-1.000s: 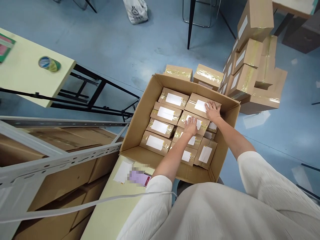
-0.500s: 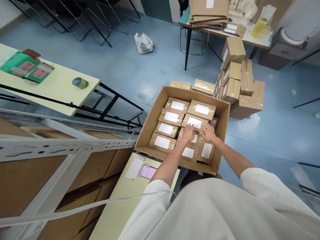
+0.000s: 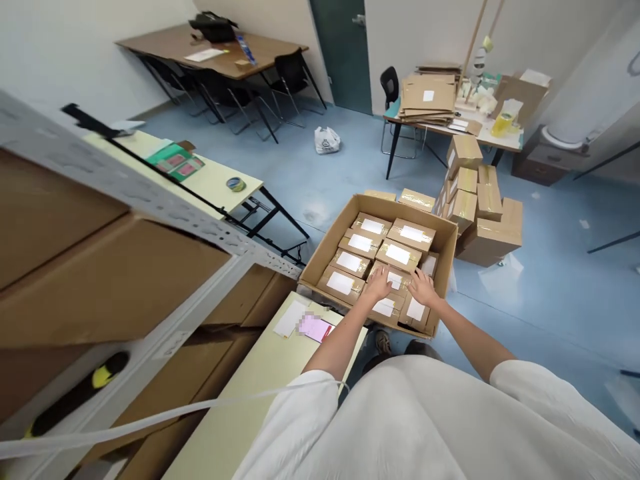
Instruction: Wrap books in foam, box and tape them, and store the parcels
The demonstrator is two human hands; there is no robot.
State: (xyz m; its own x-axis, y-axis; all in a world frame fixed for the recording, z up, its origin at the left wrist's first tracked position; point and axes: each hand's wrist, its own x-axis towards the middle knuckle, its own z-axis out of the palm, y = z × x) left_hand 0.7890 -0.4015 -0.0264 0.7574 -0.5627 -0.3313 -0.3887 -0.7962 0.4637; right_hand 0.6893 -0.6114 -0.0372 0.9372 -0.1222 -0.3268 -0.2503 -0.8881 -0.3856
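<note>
A large open carton (image 3: 320, 250) stands in front of me, holding several taped small boxes with white labels. My left hand (image 3: 379, 283) rests with fingers spread on a small labelled box (image 3: 399, 273) near the carton's middle. On the right side of that same box, my right hand (image 3: 421, 287) touches its edge, fingers apart. Just beyond my hands lies another labelled box (image 3: 399, 255). Neither hand is wrapped round anything.
A pale table (image 3: 250, 373) with papers and a purple item (image 3: 316, 328) is at the lower left, beside a metal shelf (image 3: 200, 327) of cartons. Stacked boxes (image 3: 493, 233) stand right of the carton. A white bag (image 3: 327, 140) lies on the floor.
The view has tilted up, bringing the far table and door into sight. Both hands have shifted slightly towards me, off the box beyond them.
</note>
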